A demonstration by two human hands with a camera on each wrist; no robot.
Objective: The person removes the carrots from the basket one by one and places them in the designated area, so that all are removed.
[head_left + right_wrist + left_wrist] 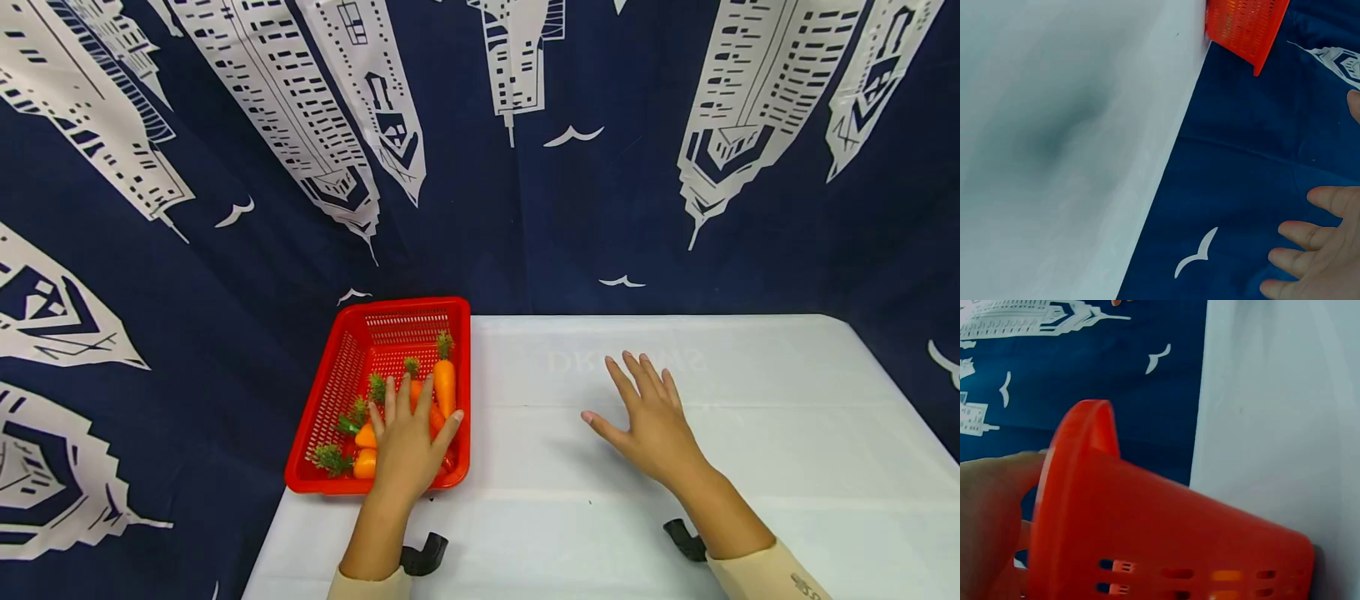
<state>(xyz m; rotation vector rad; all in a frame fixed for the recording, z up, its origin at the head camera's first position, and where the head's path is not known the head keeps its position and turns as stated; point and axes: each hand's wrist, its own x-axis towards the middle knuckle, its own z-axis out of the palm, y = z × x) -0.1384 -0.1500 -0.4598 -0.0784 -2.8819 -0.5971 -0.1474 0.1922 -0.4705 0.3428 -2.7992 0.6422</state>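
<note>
A red plastic basket (311, 433) with slotted walls stands at the left of the white table, holding several orange carrots (444, 387) with green tops. Over its near part my left hand (408, 446) spreads its fingers, palm down, covering some of the carrots. In the left wrist view the basket's side wall (1166, 531) fills the lower half, with part of that hand (991, 512) at its rim. To the right, my right hand (656, 433) hovers over the table with fingers straight and apart, holding nothing. Its fingers (1310, 234) also show in the right wrist view.
The white table (540, 533) carries faint lettering near its far side. Behind it and to the left hangs a dark blue cloth (465, 233) printed with white buildings and birds. A black curved piece (425, 554) sits by the left wrist, another (684, 540) by the right.
</note>
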